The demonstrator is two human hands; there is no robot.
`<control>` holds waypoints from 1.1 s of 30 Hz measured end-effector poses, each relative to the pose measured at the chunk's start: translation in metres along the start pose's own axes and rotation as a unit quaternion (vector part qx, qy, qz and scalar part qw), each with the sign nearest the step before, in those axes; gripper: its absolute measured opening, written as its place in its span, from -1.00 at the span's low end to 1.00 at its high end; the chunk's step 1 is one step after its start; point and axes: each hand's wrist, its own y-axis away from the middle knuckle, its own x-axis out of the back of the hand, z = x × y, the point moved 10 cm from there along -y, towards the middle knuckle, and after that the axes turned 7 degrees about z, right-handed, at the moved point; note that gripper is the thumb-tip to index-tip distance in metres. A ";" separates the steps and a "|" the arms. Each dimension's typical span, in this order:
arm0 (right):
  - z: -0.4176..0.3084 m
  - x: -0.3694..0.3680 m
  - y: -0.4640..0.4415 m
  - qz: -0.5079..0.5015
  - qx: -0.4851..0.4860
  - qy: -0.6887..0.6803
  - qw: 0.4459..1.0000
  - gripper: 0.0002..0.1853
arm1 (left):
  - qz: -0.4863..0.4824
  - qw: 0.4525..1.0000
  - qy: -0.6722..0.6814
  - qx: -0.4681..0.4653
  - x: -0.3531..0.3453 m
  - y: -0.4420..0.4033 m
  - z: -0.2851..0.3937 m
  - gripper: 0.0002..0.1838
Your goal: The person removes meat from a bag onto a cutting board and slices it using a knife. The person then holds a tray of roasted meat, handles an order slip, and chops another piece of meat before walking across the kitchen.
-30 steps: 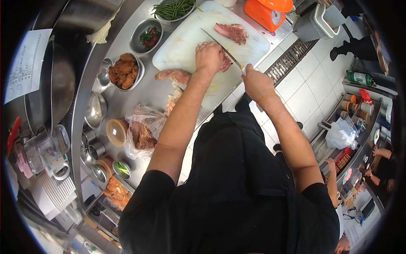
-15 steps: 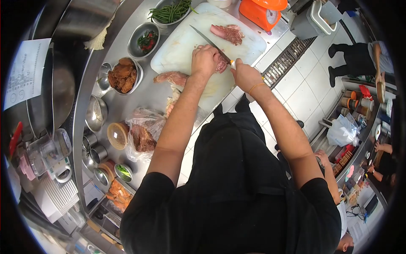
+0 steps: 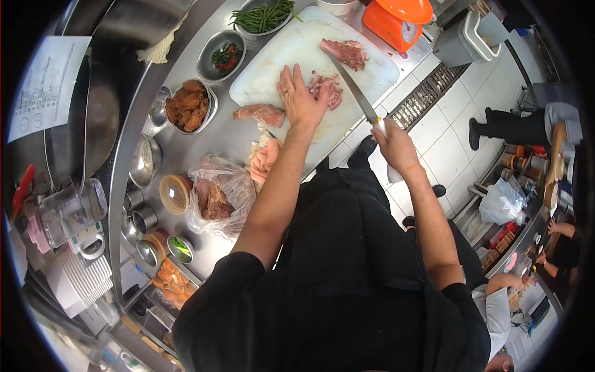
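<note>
My left hand (image 3: 304, 99) lies over the white cutting board (image 3: 273, 74) with its fingers spread, its thumb beside a heap of cut meat (image 3: 328, 92). My right hand (image 3: 395, 146) grips a long knife (image 3: 356, 90) by its pale handle. The blade points up and away, to the right of the cut meat, its tip close to a larger piece of meat (image 3: 348, 53) at the board's far side. Another meat piece (image 3: 260, 114) rests at the board's left edge, near my left wrist. A crumpled pinkish cloth (image 3: 265, 162) is below it, partly hidden by my forearm.
Bowls of green beans (image 3: 266, 17), chillies (image 3: 224, 59) and browned meat (image 3: 188, 106) line the steel counter. A plastic bag of meat (image 3: 214, 201) and a lidded tub (image 3: 173, 194) sit nearer me. An orange scale (image 3: 392, 28) stands beyond the board. Other people work at the right.
My left hand has opened off the meat and spread to its left. The knife in my right hand has moved right, away from the meat, which now lies in loose pieces.
</note>
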 end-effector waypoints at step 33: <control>-0.106 -0.085 0.012 -0.136 0.000 -0.202 0.970 -0.68 | 0.169 0.875 0.401 0.212 0.000 0.000 -0.032 -0.86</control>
